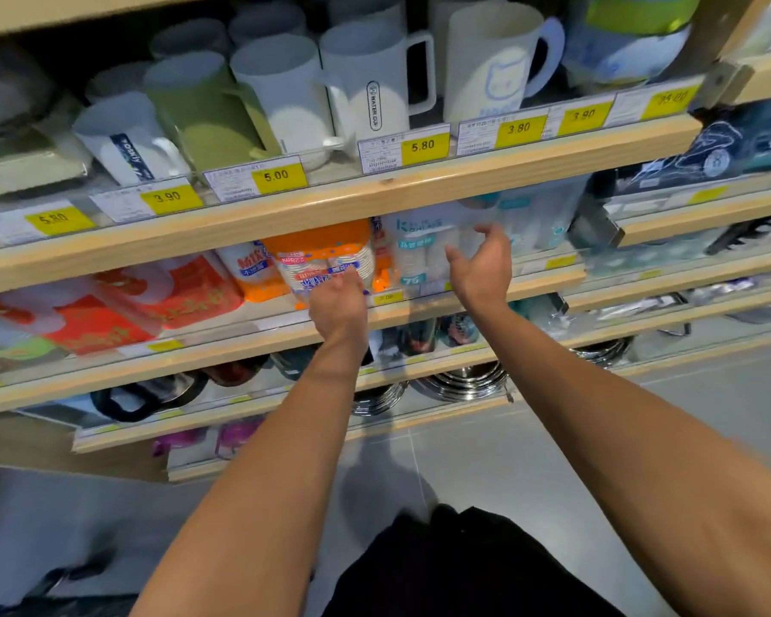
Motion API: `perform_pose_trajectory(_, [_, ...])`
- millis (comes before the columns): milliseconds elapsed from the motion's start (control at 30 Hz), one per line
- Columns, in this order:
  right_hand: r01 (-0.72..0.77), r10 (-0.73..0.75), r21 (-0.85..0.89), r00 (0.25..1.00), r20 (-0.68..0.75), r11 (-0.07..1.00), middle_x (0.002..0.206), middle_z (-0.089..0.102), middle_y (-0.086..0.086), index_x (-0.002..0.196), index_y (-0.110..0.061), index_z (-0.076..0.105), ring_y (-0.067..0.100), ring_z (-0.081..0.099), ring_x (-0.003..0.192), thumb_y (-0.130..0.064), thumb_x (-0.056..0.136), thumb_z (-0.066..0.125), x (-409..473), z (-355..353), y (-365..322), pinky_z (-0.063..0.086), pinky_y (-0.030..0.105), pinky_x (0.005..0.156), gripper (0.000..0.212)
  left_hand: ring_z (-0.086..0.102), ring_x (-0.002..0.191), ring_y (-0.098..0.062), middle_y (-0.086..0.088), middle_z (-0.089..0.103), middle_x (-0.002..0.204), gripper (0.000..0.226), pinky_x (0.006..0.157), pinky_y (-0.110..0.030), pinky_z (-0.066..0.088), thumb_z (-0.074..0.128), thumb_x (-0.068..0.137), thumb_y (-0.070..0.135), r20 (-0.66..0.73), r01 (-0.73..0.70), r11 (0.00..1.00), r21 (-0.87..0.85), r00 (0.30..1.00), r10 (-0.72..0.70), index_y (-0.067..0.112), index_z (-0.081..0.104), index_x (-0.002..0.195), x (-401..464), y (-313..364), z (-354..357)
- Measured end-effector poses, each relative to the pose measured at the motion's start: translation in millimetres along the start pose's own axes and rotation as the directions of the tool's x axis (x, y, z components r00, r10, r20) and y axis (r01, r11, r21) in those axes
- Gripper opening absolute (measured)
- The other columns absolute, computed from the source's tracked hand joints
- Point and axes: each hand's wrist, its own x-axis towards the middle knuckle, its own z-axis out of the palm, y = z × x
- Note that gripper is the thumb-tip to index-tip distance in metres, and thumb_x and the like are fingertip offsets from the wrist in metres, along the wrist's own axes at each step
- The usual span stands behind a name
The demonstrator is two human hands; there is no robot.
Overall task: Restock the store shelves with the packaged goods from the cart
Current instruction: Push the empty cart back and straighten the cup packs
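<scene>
Wooden shelves (312, 202) with pale timber front edges run in tiers across the view, tilting down to the right, and a second shelf unit (708, 211) joins them at the right. Yellow price tags (423, 146) sit in clear strips along the edges, and plastic mugs (375, 82) crowd the top tier while steel bowls (464, 382) are stacked on a low one. The floor (486, 460) is smooth grey tile with faint seams, lit evenly from above, with soft shadows falling on it below the shelves.
</scene>
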Motion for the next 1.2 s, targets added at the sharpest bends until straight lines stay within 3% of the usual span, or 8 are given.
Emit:
perform_pose_trajectory(67, [-0.042,0.041,0.041,0.999,0.014,0.998,0.14,0.05,0.012,0.138,-0.006,0.042,0.03,0.05,0.128,-0.025,0.088,0.072,13.8,-9.9,5.2,0.041,0.04,0.102,0.061,0.066,0.09,-0.023,-0.003,0.068,0.086,0.026,0.089,-0.039,0.054,0.062,0.095,0.03,0.172,-0.077,0.997,-0.001,0.982,0.076,0.022,0.066,0.07,-10.3,-2.1,20.5])
perform_pose_trajectory(133, [-0.065,0.057,0.081,0.994,0.092,0.995,0.145,0.048,0.012,0.143,-0.008,0.036,0.03,0.047,0.133,-0.025,0.089,0.071,26.4,-16.3,9.3,0.041,0.045,0.107,0.067,0.06,0.095,-0.015,0.003,0.066,0.101,0.014,0.087,-0.031,0.05,0.061,0.095,0.032,0.273,-0.133,0.991,0.016,0.954,0.123,0.021,0.068,0.099,-18.1,0.4,35.0])
perform_pose_trajectory(433, [-0.013,0.015,-0.01,0.981,0.194,1.0,0.13,0.06,0.011,0.131,-0.008,0.049,0.029,0.058,0.118,-0.025,0.088,0.071,35.9,-15.4,7.5,0.046,0.044,0.102,0.051,0.063,0.114,-0.022,-0.001,0.066,0.125,0.028,0.098,-0.042,0.052,0.058,0.097,0.028,0.233,-0.333,0.934,0.128,0.925,0.298,0.021,0.059,0.125,-20.2,-6.2,56.4])
perform_pose_trajectory(733, [-0.051,0.038,0.013,0.873,0.487,0.999,0.15,0.046,0.009,0.151,-0.009,0.034,0.025,0.049,0.134,-0.01,0.084,0.075,51.3,-25.7,12.9,0.042,0.043,0.111,0.078,0.058,0.12,-0.017,-0.004,0.05,0.142,0.055,0.106,-0.041,0.048,0.058,0.095,0.019,-0.034,-0.305,0.952,0.035,0.951,0.306,0.023,0.041,0.148,-35.1,-18.0,87.1])
perform_pose_trajectory(867, [-0.068,0.063,0.036,0.988,0.143,0.997,0.108,0.067,0.005,0.126,-0.006,0.062,0.023,0.065,0.106,-0.014,0.088,0.069,73.6,-58.2,42.5,0.051,0.039,0.099,0.039,0.059,0.083,-0.02,-0.004,0.059,0.097,0.018,0.081,-0.042,0.054,0.062,0.089,0.01,-0.293,-0.333,0.943,-0.017,0.903,0.314,0.011,0.057,0.106,-61.8,-13.6,114.4])
perform_pose_trajectory(1000, [-0.02,0.008,-0.085,0.989,-0.149,0.996,0.111,0.071,0.014,0.12,-0.003,0.064,0.03,0.065,0.108,-0.018,0.094,0.061,100.1,-105.3,69.8,0.051,0.037,0.094,0.03,0.065,0.077,-0.014,0.001,0.069,0.081,0.009,0.071,-0.032,0.053,0.057,0.094,0.017,0.035,-0.413,0.907,-0.089,0.908,0.417,0.016,0.066,0.095,-87.5,-22.1,165.5])
perform_pose_trajectory(1100, [0.047,-0.067,-0.221,0.994,-0.083,0.974,0.11,0.067,0.023,0.112,0.004,0.06,0.04,0.061,0.107,-0.026,0.098,0.056,126.1,-121.1,70.9,0.046,0.04,0.086,0.034,0.057,0.125,-0.023,-0.013,0.059,0.136,0.046,0.105,-0.03,0.044,0.05,0.101,0.029,0.321,-0.368,0.929,-0.038,0.876,0.36,0.005,0.049,0.14,-97.1,-15.9,209.1])
perform_pose_trajectory(1200, [0.106,-0.081,-0.299,0.992,0.097,0.948,0.108,0.065,0.031,0.101,0.008,0.062,0.044,0.06,0.106,-0.025,0.098,0.052,142.4,-126.8,64.1,0.045,0.043,0.083,0.035,0.043,0.136,-0.029,-0.019,0.043,0.148,0.059,0.11,-0.03,0.034,0.047,0.103,0.032,0.225,-0.28,0.956,0.086,0.94,0.255,-0.004,0.031,0.147,-93.7,2.2,239.8])
